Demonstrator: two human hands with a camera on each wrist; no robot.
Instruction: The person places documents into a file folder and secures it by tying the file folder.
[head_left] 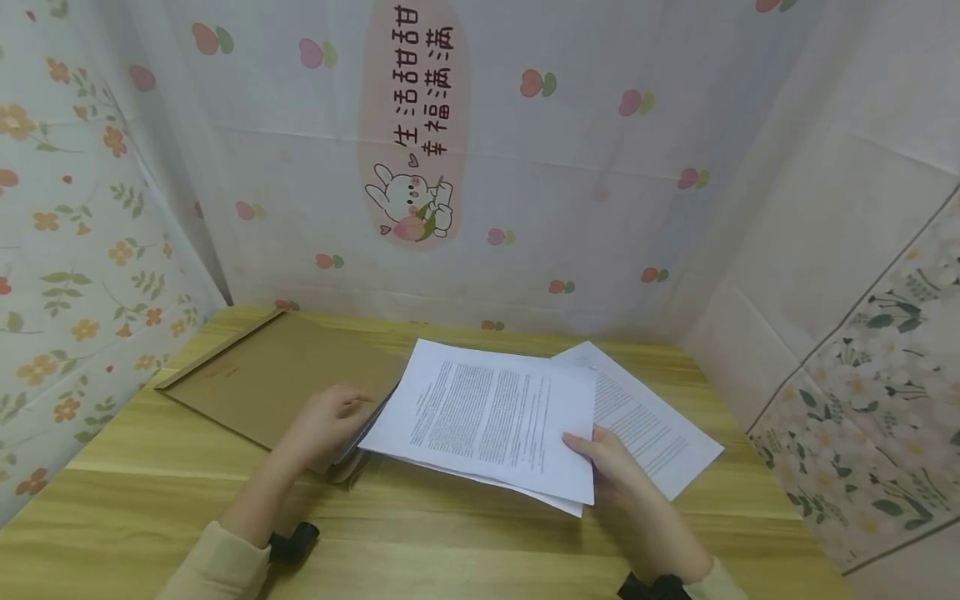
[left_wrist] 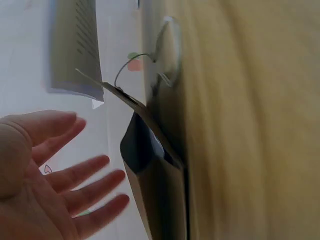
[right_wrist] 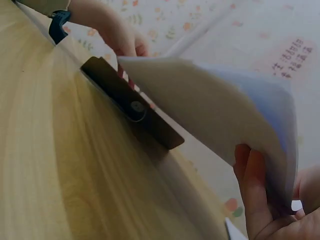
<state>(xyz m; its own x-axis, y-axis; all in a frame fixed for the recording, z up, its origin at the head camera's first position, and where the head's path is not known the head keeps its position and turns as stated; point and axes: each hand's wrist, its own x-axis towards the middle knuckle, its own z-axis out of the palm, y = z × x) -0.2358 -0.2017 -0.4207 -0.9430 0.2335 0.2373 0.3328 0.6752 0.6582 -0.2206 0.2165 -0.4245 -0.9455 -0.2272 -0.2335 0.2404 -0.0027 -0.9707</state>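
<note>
A small stack of printed paper sheets (head_left: 480,417) is tilted above the table, gripped at its right edge by my right hand (head_left: 613,467). In the right wrist view the fingers (right_wrist: 254,172) lie under the sheets, with the thumb on the other side. A brown kraft document envelope (head_left: 300,367) lies to the left, its mouth and flap toward the papers. My left hand (head_left: 330,425) is over the envelope near that opening. The left wrist view shows its fingers (left_wrist: 95,192) spread and holding nothing. A string (left_wrist: 162,45) hangs from the flap.
Another printed sheet (head_left: 660,442) lies on the wooden table (head_left: 420,550) at the right, partly under the held stack. Patterned cloth (head_left: 600,208) hangs behind the table, with more on both sides.
</note>
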